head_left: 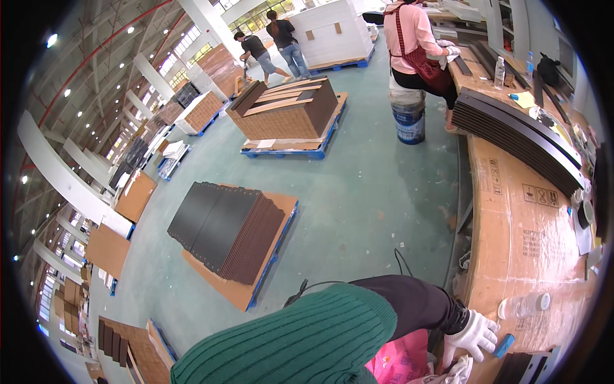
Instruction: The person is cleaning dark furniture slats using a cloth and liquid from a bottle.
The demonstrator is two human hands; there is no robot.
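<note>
My left hand (474, 334), in a white glove, rests palm down on the cardboard-covered table (499, 237) at the lower right. Its fingers are spread and hold nothing. Just past the fingertips lies a small blue block (504, 345). A clear plastic bottle (524, 306) lies on its side beyond the hand. At the lower edge, dark strips (527, 370) are partly cut off. Crumpled white fabric (459, 371) lies below the hand; I cannot make out what it is. My right hand is not in view.
A stack of curved dark panels (518, 141) lies farther along the table. A person in pink (409, 45) sits on a bucket (409, 121) there. Dark boards (224, 224) and brown boards (288, 109) stand on pallets to the left. Two people stand behind near a white stack (329, 35).
</note>
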